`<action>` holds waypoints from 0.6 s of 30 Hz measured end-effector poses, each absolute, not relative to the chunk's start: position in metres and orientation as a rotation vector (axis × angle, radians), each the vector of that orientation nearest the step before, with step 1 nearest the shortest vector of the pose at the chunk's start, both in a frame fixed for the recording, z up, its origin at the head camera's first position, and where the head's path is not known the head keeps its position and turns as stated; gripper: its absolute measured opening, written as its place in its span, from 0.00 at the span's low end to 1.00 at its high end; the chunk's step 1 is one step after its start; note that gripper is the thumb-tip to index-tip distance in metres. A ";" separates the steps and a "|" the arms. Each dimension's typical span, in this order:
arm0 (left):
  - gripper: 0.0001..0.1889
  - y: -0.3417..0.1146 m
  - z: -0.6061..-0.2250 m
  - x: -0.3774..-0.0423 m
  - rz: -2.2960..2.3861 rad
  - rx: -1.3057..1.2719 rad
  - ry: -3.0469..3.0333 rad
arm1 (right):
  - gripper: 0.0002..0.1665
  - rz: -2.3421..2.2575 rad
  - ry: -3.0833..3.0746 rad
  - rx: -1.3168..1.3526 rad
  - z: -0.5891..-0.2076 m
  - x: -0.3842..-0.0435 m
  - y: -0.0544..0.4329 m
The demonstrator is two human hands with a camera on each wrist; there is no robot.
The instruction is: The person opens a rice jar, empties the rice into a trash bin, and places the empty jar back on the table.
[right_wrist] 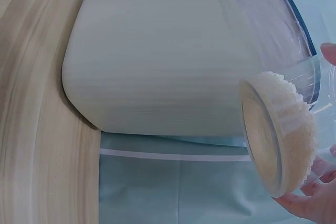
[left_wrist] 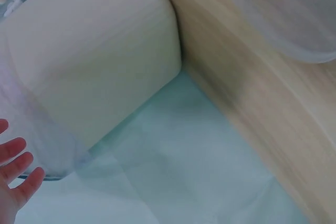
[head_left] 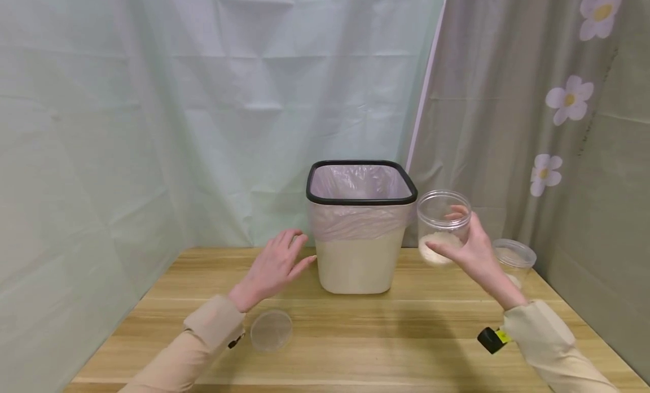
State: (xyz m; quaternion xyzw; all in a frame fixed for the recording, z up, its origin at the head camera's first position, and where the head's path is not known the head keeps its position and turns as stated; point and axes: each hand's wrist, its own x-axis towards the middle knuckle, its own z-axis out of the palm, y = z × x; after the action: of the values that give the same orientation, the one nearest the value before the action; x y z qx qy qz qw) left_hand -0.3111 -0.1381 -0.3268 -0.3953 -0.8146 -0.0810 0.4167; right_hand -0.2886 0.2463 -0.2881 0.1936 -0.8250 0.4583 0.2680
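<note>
My right hand (head_left: 479,252) grips a clear plastic jar (head_left: 430,226) by its side, thumb at the front and fingers round the back. White grains (head_left: 431,247) fill the lower part of the jar, and its top is uncovered. The jar is held up off the table, just right of the bin's rim; the right wrist view shows the grains (right_wrist: 298,129) heaped over its base. To the left of the white bin (head_left: 360,263), my left hand (head_left: 276,263) reaches with fingers spread and nothing in them, fingertips close to the bin's side.
A thin plastic liner (head_left: 355,221) folds over the bin's wall under a black rim (head_left: 361,201). On the wooden table (head_left: 345,348) a clear round lid (head_left: 271,330) lies below my left hand. Behind my right wrist stands a second, lidded jar (head_left: 515,254). Curtains (head_left: 244,110) enclose the back and sides.
</note>
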 end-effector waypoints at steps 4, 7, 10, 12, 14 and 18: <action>0.25 -0.138 -0.319 -0.314 -0.229 -0.985 -2.060 | 0.48 1.271 -2.226 0.524 -0.285 -0.287 0.247; 0.26 -0.138 -0.312 -0.318 -0.257 -0.982 -2.039 | 0.49 1.286 -2.231 0.518 -0.283 -0.286 0.246; 0.26 -0.138 -0.306 -0.322 -0.287 -0.973 -1.994 | 0.48 1.275 -2.234 0.507 -0.283 -0.287 0.247; 0.27 -0.138 -0.302 -0.325 -0.307 -0.966 -1.964 | 0.48 1.263 -2.231 0.499 -0.282 -0.288 0.247; 0.27 -0.138 -0.298 -0.328 -0.321 -0.952 -1.937 | 0.48 1.243 -2.226 0.495 -0.282 -0.289 0.247; 0.26 -0.137 -0.287 -0.332 -0.360 -0.927 -1.920 | 0.48 1.235 -2.211 0.490 -0.279 -0.290 0.248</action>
State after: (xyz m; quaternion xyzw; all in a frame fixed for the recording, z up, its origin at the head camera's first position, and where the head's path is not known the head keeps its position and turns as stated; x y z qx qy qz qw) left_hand -0.3322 -0.1374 -0.2874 -0.3783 -0.7837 -0.1469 0.4703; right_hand -0.2901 0.2481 -0.2795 0.1824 -0.8236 0.4601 0.2771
